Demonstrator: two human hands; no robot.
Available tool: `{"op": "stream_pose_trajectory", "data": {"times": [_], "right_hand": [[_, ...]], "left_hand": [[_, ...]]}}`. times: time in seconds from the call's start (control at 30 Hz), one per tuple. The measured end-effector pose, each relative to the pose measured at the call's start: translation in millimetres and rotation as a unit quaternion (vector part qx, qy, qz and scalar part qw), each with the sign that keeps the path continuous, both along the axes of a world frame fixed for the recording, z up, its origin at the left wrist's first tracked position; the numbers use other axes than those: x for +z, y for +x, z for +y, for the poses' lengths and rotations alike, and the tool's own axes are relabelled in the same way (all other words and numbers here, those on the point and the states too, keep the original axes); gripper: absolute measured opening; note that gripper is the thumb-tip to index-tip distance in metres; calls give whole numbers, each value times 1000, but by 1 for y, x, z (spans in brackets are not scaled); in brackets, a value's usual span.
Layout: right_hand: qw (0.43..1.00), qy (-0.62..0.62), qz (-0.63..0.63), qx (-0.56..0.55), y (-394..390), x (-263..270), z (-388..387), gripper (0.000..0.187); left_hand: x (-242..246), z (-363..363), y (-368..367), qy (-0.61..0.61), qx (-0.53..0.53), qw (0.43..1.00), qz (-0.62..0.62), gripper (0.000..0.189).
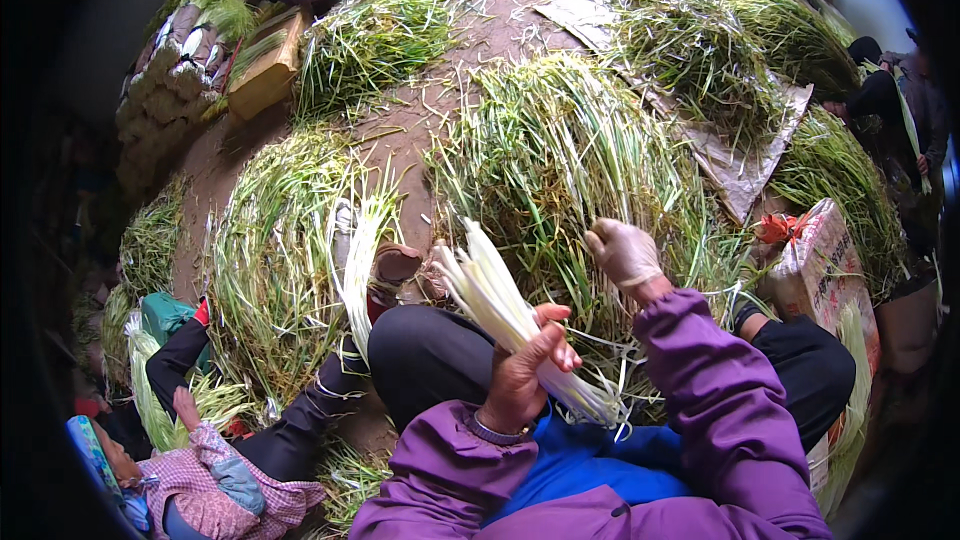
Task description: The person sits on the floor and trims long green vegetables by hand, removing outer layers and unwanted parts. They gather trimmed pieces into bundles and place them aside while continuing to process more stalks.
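My left hand [529, 371] grips a bundle of pale, blanched leafy stalks [487, 292] above my lap. The thick whitish ends point up and to the left. Below the hand, the thin frayed ends [600, 401] hang over my blue garment [615, 461]. My right hand [624, 253], in a thin pale glove, is curled in front of a large heap of green and yellowed stalks [570, 142]. Its palm is hidden, so whether it holds a strand cannot be seen. Loose pale strands lie between my knees.
More pale stalks [367, 262] lean beside my left knee, near another heap [281, 240]. A co-worker [225, 465] sits at lower left. A printed box with a red tie [821, 262] stands at my right. Bundles [195, 37] are stacked behind a yellow crate [266, 71]. Other people work farther off.
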State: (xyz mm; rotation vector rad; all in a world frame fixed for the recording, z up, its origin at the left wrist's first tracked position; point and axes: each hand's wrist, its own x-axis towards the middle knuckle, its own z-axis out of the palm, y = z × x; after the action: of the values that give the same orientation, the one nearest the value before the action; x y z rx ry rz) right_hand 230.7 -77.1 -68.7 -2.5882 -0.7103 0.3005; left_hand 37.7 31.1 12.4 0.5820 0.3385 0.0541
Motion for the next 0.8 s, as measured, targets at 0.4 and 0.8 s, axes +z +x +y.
{"op": "stream_pose_trajectory", "data": {"times": [0.4,0.8], "right_hand": [[990,73,107,-52,12,-36,-7,23],[815,391,428,-7,-62,75,-97,16]], "left_hand": [[-5,-2,9,76,21,993,91,16],[-4,-18,10,185,-22,976,114,20]]}}
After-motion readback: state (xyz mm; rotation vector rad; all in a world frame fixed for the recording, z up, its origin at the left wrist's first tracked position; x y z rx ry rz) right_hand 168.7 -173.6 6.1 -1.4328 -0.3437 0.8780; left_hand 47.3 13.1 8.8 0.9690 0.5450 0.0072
